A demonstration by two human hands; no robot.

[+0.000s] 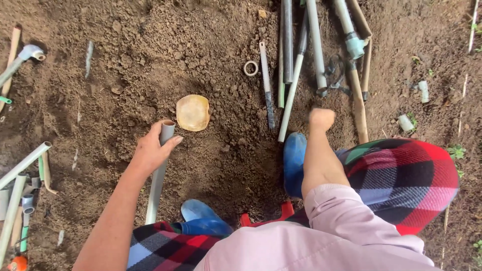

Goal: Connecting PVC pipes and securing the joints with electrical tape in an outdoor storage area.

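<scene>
A: Okay, quick one. Left hand [150,150]?

B: Grip closed round the top end of a grey pipe [158,175]. The pipe runs from the hand down toward 6 o'clock, its open end just above the thumb. Looks loose, joined to nothing at either visible end.

A: Right hand [321,119]?

B: Curled into a fist over the soil at about 2 o'clock from the left hand. Only its back shows, so I can't tell if anything is inside. It sits just beside the lower end of a thin white pipe [295,80].

A: What's around?

B: A yellowish translucent tub [193,112] on the dirt, just beside the pipe's open end at 1 o'clock. A small ring [251,68] and a hacksaw [266,85] at 12. A bundle of pipes [316,45] at 1, one with a pale coupling [355,46]. More pipes and elbows at 9 [22,168].

A: Progress?

B: My read: early. 1 pipe in hand, no fitting on it, the rest lying unused on the soil [125,60]. Joining is left to do, I'd judge.

A: Person's position?

B: Crouched, blue boots [293,160] at 5 o'clock.
</scene>
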